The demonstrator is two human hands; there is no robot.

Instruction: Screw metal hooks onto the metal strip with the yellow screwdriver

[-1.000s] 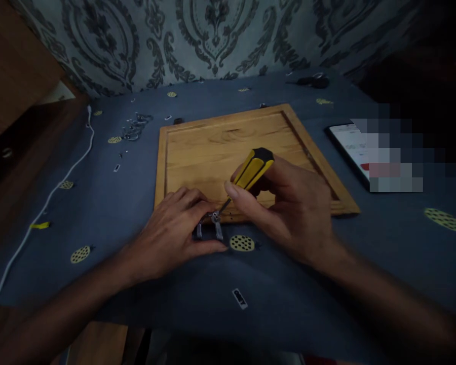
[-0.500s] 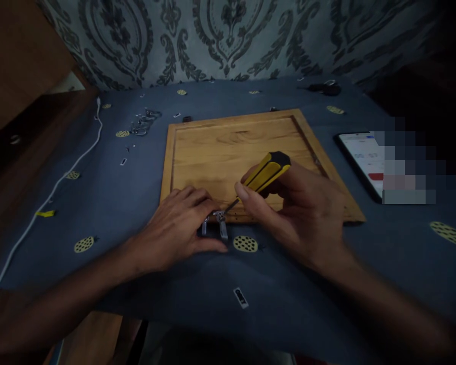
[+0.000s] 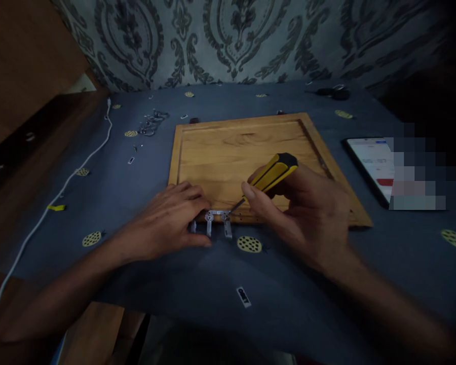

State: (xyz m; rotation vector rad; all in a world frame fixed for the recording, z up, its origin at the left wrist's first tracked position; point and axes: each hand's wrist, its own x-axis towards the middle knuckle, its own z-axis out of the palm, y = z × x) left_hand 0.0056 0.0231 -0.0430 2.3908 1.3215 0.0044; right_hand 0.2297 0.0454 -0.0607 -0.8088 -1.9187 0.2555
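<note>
A wooden board [image 3: 228, 152] with a raised border lies on the table. Along its near edge runs a metal hook rail [image 3: 217, 213], its hooks sticking out over the front. My left hand [image 3: 171, 215] lies over the rail's left end and the board's edge, fingers on top and thumb low in front; what is under the fingers is hidden. In my right hand [image 3: 307, 213] is a yellow and black screwdriver [image 3: 273, 172], gripped by its handle and tilted. Its tip meets the rail at the right-hand visible hook.
More metal hooks [image 3: 152, 122] lie at the back left, near small loose bits. A phone [image 3: 370, 162] rests at right, and a dark object with a ring [image 3: 332, 92] at the back right. A white cable [image 3: 68, 182] runs along the left side. Patterned fabric [image 3: 228, 40] hangs behind.
My left hand has slid left along the rail, uncovering more of it and its hooks. The screwdriver stays at the same hook. The whole view has shifted slightly.
</note>
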